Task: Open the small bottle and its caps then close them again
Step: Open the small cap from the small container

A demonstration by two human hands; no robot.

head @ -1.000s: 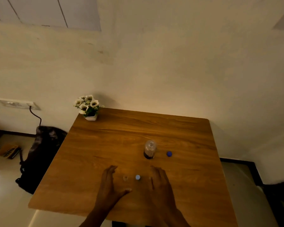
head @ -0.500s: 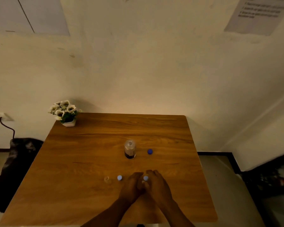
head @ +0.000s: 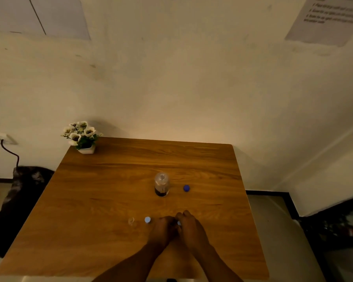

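My left hand (head: 163,228) and my right hand (head: 192,227) are pressed together low on the wooden table (head: 102,200). Both are closed around a small bottle (head: 179,223), of which only a bit of pale blue cap shows between the fingers. Just left of my hands stands a second small bottle with a pale blue cap (head: 147,220). Further left sits a tiny clear piece (head: 131,220). A larger clear bottle (head: 161,184) with a dark bottom stands uncapped mid-table. Its dark blue cap (head: 186,188) lies to its right.
A small white pot of white flowers (head: 82,137) sits at the table's far left corner against the wall. A dark bag (head: 20,200) lies on the floor to the left, below a wall socket with a cable. A paper notice (head: 332,19) hangs upper right.
A second ago my hands lay flat and apart on the table beside the small bottles. They came together around one small bottle and have stayed there. The view has shifted.
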